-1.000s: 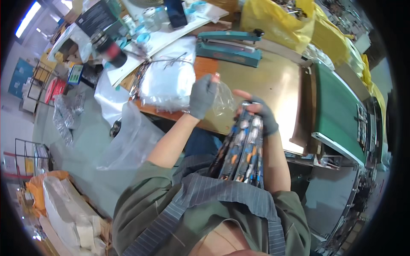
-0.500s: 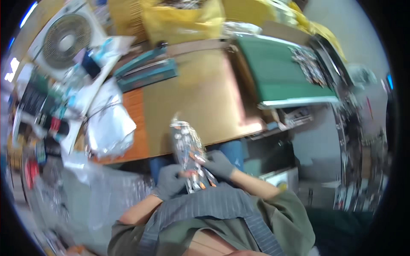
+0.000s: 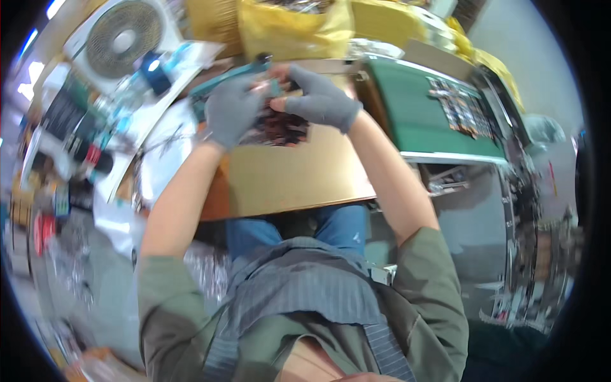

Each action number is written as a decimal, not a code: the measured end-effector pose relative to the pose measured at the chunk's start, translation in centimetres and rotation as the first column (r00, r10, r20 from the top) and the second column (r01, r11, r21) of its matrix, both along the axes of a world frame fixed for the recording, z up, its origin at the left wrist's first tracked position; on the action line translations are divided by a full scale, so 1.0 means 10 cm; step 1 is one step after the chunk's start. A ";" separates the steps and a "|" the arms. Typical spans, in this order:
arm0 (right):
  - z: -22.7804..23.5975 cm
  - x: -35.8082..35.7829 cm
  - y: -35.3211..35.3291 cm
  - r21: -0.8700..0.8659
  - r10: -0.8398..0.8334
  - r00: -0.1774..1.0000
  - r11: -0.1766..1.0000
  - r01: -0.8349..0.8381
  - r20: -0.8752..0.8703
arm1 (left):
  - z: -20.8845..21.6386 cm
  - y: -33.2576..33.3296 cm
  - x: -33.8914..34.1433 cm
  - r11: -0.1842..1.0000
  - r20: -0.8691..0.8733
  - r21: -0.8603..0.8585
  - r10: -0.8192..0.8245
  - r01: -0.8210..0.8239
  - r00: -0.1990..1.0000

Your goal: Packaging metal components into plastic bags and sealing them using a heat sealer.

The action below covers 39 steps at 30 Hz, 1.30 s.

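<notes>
A clear plastic bag [image 3: 283, 129] filled with small dark and coppery pieces rests at the far part of the table, blurred by motion. My left hand [image 3: 230, 111], in a grey glove with bare fingertips, is closed at the bag's upper left side. Gloved the same way, my right hand [image 3: 323, 100] pinches the bag's upper right edge with thumb and fingers. Both hands are beside a teal bag sealer [image 3: 219, 79] with a black knob; my left hand and the bag hide much of it.
To the right stands a green belt surface [image 3: 407, 108] with rows of small parts [image 3: 461, 108] on it. Flat clear bags [image 3: 165, 165] lie left of the brown board [image 3: 293, 178]. A fan [image 3: 122, 41], a cluttered white shelf [image 3: 156, 118] and a yellow sack [image 3: 296, 32] stand further back.
Both hands have moved away from my lap, forward over the table to the sealer, carrying the filled bag with them. My arms are now stretched out.
</notes>
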State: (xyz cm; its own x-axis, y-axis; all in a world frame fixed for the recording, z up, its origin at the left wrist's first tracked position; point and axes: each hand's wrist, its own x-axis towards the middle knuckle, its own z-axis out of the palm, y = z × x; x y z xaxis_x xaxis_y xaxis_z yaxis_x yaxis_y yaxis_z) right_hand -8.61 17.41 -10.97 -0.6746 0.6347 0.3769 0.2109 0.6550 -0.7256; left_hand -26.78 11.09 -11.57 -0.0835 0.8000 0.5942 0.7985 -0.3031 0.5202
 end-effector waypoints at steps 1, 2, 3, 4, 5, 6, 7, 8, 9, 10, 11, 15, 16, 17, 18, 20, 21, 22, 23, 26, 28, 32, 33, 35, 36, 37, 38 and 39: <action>0.04 -0.11 -0.01 -0.126 -0.040 0.998 0.991 0.044 0.039 | 0.08 0.11 0.07 0.987 -0.030 -0.152 -0.050 0.045 0.998; 0.10 -0.23 -0.01 -0.239 -0.070 0.995 0.967 0.086 0.076 | 0.17 0.13 0.09 0.994 -0.099 -0.076 -0.090 0.083 0.991; 0.14 -0.32 -0.01 -0.083 -0.191 0.981 0.978 0.193 0.032 | 0.26 0.13 -0.03 0.992 -0.109 -0.011 -0.124 0.124 0.986; 0.14 -0.34 0.02 0.066 -0.315 0.949 0.946 0.316 -0.031 | 0.40 0.07 -0.12 0.991 -0.123 -0.132 -0.019 0.003 0.992; 0.09 -0.36 0.03 0.177 -0.359 0.926 0.910 0.375 -0.114 | 0.39 0.05 -0.29 0.992 -0.201 -0.110 0.043 -0.067 0.979; 0.05 -0.37 0.05 0.278 -0.395 0.896 0.854 0.440 -0.204 | 0.38 0.06 -0.45 0.988 -0.276 -0.086 0.101 -0.129 0.956; 0.04 -0.35 0.08 0.273 -0.375 0.907 0.867 0.416 -0.193 | 0.37 0.03 -0.50 0.913 -0.466 -0.234 0.197 -0.335 0.862; 0.07 -0.35 0.15 0.148 -0.384 0.895 0.922 0.358 0.227 | 0.27 0.05 -0.59 0.868 -0.567 -0.313 0.156 -0.386 0.809; 0.10 -0.33 0.20 0.007 -0.284 0.743 0.936 0.352 0.607 | 0.14 0.04 -0.64 0.777 -0.489 -0.534 0.039 -0.334 0.872; 0.10 -0.35 0.22 0.014 -0.276 0.750 0.942 0.335 0.601 | 0.04 0.03 -0.76 0.644 -0.387 -0.716 -0.045 -0.269 0.921; 0.08 -0.30 0.17 -0.002 -0.304 0.828 0.939 0.345 0.472 | 0.02 0.00 -0.86 0.805 -0.516 -0.586 -0.280 -0.096 0.809; 0.09 -0.19 0.17 -0.140 -0.323 0.862 0.905 0.402 0.390 | 0.12 -0.07 -0.84 0.967 -0.283 -0.208 0.088 -0.151 0.955; 0.05 -0.15 0.26 -0.090 -0.326 0.784 0.896 0.434 0.528 | 0.18 -0.10 -0.75 0.969 -0.277 -0.207 0.075 -0.135 0.958; 0.04 -0.16 0.33 -0.029 -0.318 0.738 0.909 0.415 0.595 | 0.32 -0.12 -0.63 0.845 -0.098 -0.531 0.009 -0.060 0.995; 0.04 -0.10 0.37 -0.017 -0.332 0.739 0.907 0.421 0.586 | 0.42 -0.11 -0.57 0.624 0.093 -0.778 0.005 0.070 0.996; 0.01 0.02 0.26 0.359 -0.473 0.849 0.854 0.377 0.234 | 0.39 -0.12 -0.66 0.682 0.071 -0.729 0.000 0.052 0.997; 0.06 0.06 0.29 0.189 -0.414 0.885 0.906 0.378 0.214 | 0.39 -0.12 -0.70 0.782 0.104 -0.618 -0.014 0.076 0.994; 0.05 0.08 0.28 0.188 -0.421 0.881 0.903 0.385 0.216 | 0.38 -0.12 -0.70 0.860 0.136 -0.499 -0.045 0.108 0.990; 0.04 0.10 0.29 0.000 -0.360 0.839 0.919 0.394 0.408 | 0.30 -0.08 -0.69 0.746 0.163 -0.643 -0.087 0.173 0.983; 0.17 0.15 0.26 -0.155 -0.278 0.889 0.923 0.351 0.363 | 0.25 -0.14 -0.55 0.812 0.123 -0.545 -0.169 0.209 0.978; 0.32 0.21 0.12 -0.063 -0.232 0.969 0.972 0.227 -0.080 | 0.45 -0.29 -0.47 0.819 0.242 -0.504 -0.173 0.276 0.955; 0.24 -0.05 -0.20 0.708 -0.010 0.996 0.703 -0.059 0.092 | 0.77 -0.41 -0.28 0.743 0.520 -0.478 -0.189 0.467 0.833; 0.10 -0.03 -0.15 0.604 -0.007 0.990 0.793 -0.081 0.142 | 0.77 -0.38 -0.27 0.713 0.559 -0.476 -0.205 0.514 0.803; 0.11 -0.14 -0.12 0.409 -0.069 0.996 0.911 0.042 0.052 | 0.54 -0.29 -0.34 0.875 0.473 -0.252 -0.262 0.414 0.841; 0.11 -0.25 -0.10 0.175 -0.142 0.990 0.974 0.143 -0.018 | 0.35 -0.26 -0.41 0.954 0.372 0.002 -0.278 0.299 0.886; 0.13 -0.34 -0.07 0.057 -0.192 0.981 0.979 0.194 -0.035 | 0.11 -0.22 -0.47 0.940 0.468 -0.047 -0.278 0.338 0.839; 0.02 -0.45 0.05 0.048 -0.182 0.983 0.982 0.183 -0.037 | -0.07 -0.24 -0.43 0.822 0.663 -0.262 -0.227 0.505 0.714; -0.14 -0.58 0.22 0.238 -0.250 0.965 0.945 0.224 0.084 | -0.53 -0.14 -0.41 0.810 0.695 -0.331 -0.137 0.484 0.706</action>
